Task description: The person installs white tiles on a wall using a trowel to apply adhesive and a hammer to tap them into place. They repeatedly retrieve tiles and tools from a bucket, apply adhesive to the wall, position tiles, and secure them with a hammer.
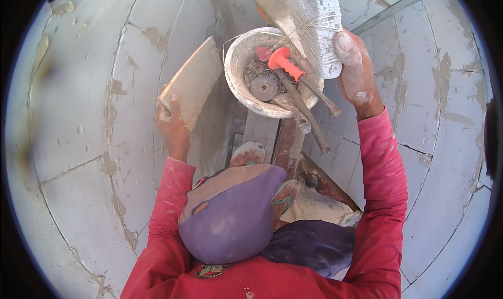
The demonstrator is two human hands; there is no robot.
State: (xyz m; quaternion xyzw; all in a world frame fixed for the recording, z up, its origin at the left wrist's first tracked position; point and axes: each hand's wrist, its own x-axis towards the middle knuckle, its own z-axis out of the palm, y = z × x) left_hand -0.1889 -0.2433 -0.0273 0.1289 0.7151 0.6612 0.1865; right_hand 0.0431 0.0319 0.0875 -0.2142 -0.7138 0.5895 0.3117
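My left hand [174, 123] grips the lower edge of a thin, flat beige panel piece [195, 81] with a brownish edge, held tilted left of a bucket. My right hand [357, 73] is raised at the bucket's right. Its fingers close on the edge of a long white, plaster-smeared piece wound with string [317, 24]. The whitish, crusted bucket [236, 81] holds many nails [255, 71], a round grey disc [263, 88] and a chisel with an orange hand guard [285, 63]. A rusty bar [304, 110] leans over the rim.
Grey block walls [78, 115] with rough mortar joints stand close on both sides. Below the bucket are a plank [260, 134] and my sandalled feet [248, 154]. A dark bar [330, 181] lies slanted at the lower right. Another beige board [277, 11] is behind the string-wound piece.
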